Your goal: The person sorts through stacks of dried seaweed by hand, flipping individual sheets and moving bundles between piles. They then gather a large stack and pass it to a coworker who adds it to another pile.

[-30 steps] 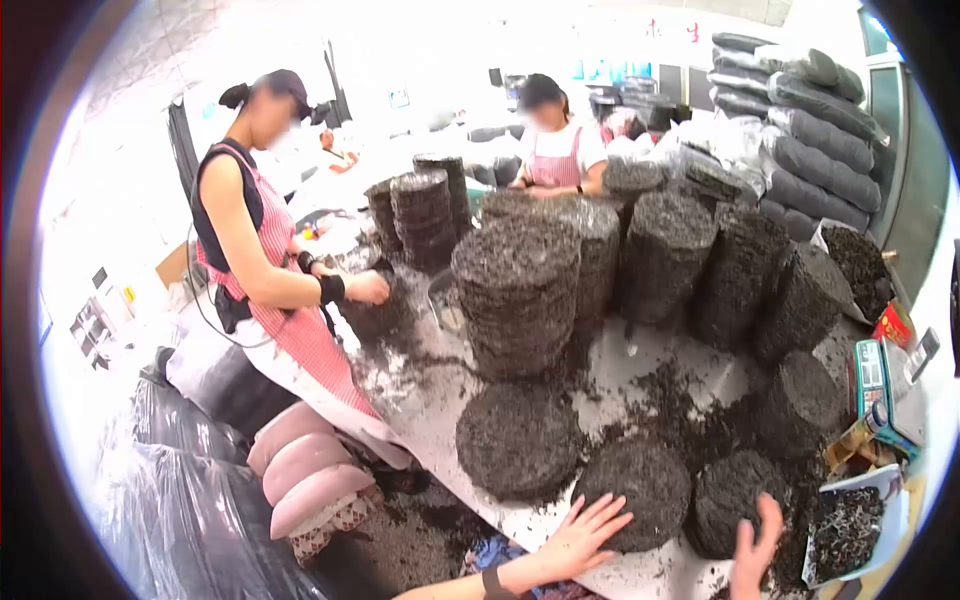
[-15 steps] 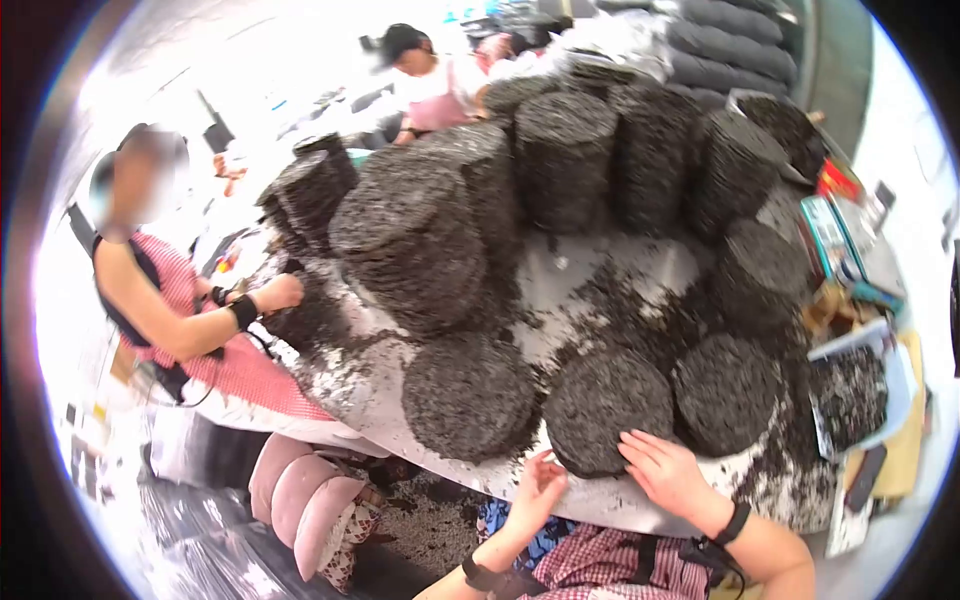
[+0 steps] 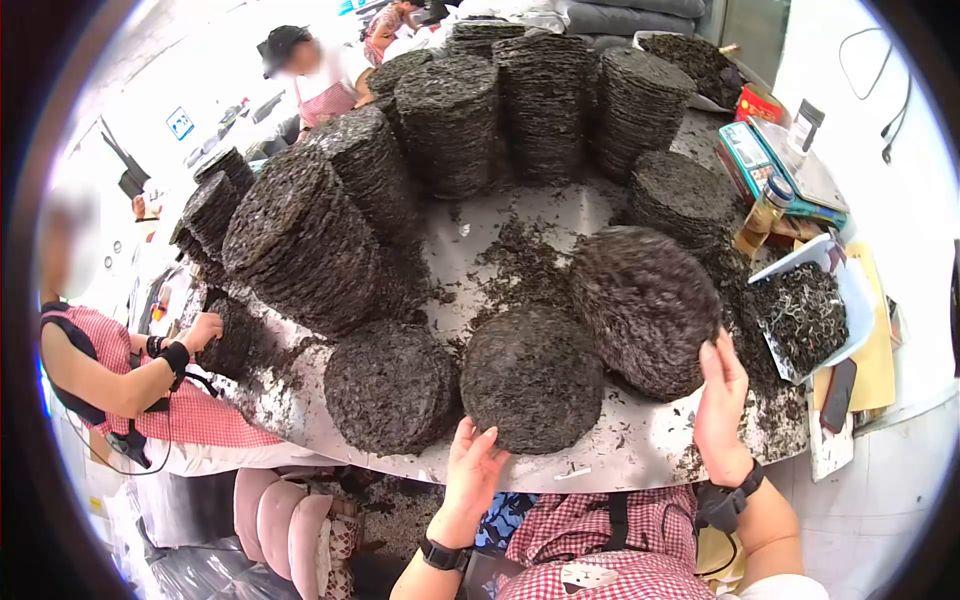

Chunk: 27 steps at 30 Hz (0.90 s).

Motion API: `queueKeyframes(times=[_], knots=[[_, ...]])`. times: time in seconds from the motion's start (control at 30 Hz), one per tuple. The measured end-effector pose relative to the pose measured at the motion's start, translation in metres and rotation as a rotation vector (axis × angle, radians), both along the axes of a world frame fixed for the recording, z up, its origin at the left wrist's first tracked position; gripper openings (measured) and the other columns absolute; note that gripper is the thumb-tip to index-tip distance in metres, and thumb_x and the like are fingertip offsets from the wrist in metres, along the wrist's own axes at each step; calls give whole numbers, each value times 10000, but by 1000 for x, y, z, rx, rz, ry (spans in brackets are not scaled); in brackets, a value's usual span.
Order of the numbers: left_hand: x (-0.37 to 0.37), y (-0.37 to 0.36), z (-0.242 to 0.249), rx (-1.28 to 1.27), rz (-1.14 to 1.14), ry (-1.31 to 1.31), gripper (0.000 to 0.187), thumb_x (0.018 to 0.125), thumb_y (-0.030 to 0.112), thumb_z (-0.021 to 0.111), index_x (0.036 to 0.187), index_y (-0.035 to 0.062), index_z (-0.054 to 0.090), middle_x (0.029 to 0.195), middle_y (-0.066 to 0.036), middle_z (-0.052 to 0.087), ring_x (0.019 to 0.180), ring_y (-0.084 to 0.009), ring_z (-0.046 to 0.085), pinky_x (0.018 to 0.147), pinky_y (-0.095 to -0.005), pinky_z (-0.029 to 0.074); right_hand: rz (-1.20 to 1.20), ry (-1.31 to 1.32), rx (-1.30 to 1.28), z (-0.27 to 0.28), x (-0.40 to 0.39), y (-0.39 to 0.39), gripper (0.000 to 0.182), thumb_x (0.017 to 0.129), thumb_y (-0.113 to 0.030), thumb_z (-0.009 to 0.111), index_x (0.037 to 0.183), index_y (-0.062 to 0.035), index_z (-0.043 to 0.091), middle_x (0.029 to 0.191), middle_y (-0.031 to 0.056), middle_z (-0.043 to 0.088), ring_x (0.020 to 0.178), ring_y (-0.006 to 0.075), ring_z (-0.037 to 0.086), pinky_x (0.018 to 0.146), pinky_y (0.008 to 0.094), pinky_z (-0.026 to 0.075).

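My right hand (image 3: pixel 722 400) pinches the near right rim of a dark, round dried seaweed sheet (image 3: pixel 645 312), which is tilted up off the table and slightly blurred. My left hand (image 3: pixel 475 465) has its fingers apart, with fingertips touching the near edge of the middle round seaweed pile (image 3: pixel 532 380). To the left lies a similar round pile (image 3: pixel 390 387). What lies under the raised sheet is hidden.
Tall seaweed stacks (image 3: pixel 447 125) curve around the back of the metal table (image 3: pixel 440 470). On the right are a blue bin (image 3: pixel 858 300) of scraps, a jar (image 3: pixel 765 215) and a scale (image 3: pixel 800 165). A co-worker (image 3: pixel 110 360) handles seaweed at left; others work behind.
My right hand has left the middle pile, moved right and raised the right-hand sheet. My left hand has come to the middle pile's near edge. The camera view has shifted right.
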<state>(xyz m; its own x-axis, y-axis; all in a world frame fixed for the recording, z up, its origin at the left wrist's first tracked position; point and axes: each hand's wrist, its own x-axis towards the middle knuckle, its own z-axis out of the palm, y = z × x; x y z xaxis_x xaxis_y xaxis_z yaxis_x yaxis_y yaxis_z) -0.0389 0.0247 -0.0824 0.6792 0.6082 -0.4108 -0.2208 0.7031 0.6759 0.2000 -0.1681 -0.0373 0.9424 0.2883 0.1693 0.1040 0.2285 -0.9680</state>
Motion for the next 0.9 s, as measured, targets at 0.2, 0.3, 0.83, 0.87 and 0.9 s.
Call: queueKeyframes(times=[0.2, 0.3, 0.83, 0.87, 0.9], knots=[[1, -4, 8, 8, 48, 36, 270, 928, 59, 575, 1166, 157, 493, 1039, 21, 644, 965, -137, 628, 832, -332, 516, -190, 261, -60, -42, 27, -35, 444, 922, -192, 649, 1300, 10, 534, 1381, 97, 476, 1272, 196, 436, 1106, 331, 276], [2, -5, 11, 44, 51, 21, 358, 925, 52, 567, 1253, 145, 458, 1153, -26, 616, 1010, -163, 623, 843, -344, 517, -340, -253, -422, -41, 8, -29, 477, 913, -137, 614, 1345, -19, 449, 1346, 120, 491, 1264, 245, 448, 1087, 357, 312], [0, -14, 11, 220, -255, -78, 716, 837, -7, 691, 1426, 57, 289, 1418, -103, 424, 1313, -221, 415, 1111, -396, 333, 847, -619, -594, 2, -64, 49, 566, 852, -258, 680, 1346, -40, 512, 1465, 155, 427, 1360, 326, 397, 1092, 412, 370], [1, -15, 12, 229, -272, -70, 719, 837, -9, 691, 1428, 57, 286, 1415, -101, 426, 1315, -219, 412, 1112, -396, 330, 862, -601, -596, 1, -64, 47, 551, 871, -275, 660, 1345, -37, 512, 1466, 158, 424, 1363, 325, 392, 1093, 412, 368], [3, -16, 13, 238, -290, -65, 722, 837, -11, 690, 1431, 57, 284, 1412, -99, 428, 1316, -218, 409, 1114, -396, 327, 853, -592, -587, 0, -65, 47, 530, 879, -268, 651, 1336, -35, 521, 1449, 160, 445, 1352, 329, 406, 1092, 415, 369]])
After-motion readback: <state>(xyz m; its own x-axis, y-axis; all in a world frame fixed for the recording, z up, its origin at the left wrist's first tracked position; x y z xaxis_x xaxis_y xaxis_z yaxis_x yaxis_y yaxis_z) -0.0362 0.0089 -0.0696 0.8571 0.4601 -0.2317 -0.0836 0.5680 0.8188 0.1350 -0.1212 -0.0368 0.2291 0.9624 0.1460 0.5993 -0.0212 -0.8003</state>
